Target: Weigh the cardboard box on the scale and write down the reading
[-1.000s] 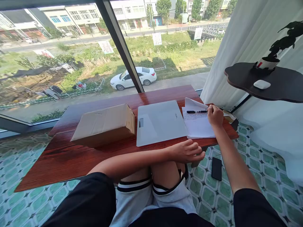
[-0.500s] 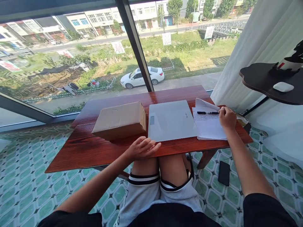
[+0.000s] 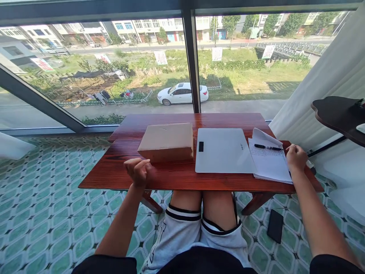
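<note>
At the person's eleven o'clock lay the box (image 3: pixel 167 142) on the tabletop (image 3: pixel 108 173). The left hand (image 3: pixel 137 172), half-curled, seemed empty nearby; a reach, I judged, which called for wider opening. The right hand (image 3: pixel 296 156) hid any hold.

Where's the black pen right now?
In the head view, the black pen lies on the written papers, toward the table's right end, between the flat grey panel and the right hand.

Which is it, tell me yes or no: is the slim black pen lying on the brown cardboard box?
No, the black pen lies on the white written-on paper.
</note>
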Available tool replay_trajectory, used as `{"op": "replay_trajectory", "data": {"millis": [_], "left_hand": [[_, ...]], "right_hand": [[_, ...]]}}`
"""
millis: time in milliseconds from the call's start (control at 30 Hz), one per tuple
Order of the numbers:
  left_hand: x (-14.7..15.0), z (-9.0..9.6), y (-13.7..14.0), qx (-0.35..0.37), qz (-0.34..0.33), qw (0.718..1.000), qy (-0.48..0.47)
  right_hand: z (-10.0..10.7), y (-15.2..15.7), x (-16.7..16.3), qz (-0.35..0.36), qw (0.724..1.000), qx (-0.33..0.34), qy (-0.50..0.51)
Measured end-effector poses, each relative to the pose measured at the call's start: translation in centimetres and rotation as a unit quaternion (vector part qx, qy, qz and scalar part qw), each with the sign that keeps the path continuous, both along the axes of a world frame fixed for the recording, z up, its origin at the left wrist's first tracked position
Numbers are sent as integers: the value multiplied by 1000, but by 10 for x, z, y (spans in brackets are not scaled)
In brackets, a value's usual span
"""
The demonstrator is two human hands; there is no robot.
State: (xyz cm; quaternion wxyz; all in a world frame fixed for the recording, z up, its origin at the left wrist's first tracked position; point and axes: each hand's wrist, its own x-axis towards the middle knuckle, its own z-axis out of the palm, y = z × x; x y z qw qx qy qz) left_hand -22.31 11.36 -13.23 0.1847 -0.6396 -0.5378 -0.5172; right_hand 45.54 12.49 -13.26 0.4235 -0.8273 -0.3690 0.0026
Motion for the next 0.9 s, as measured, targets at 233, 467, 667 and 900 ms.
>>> {"op": "replay_trajectory", "data": {"millis": [233,467,667,900], "left_hand": [[14,14,1,37,75,986,-144],[19,19,3,11,51,978,-203],[22,22,4,-5,15,971,-239],[26,27,2,-83,-38,958,-272]], "right_hand": [[11,-4,1,-7,997,-51,57],[51,-10,-55,8,996,76,-48],[96,-18,-193,219,968,120,-20],[93,-14,-324,415,900,67,118]]}}
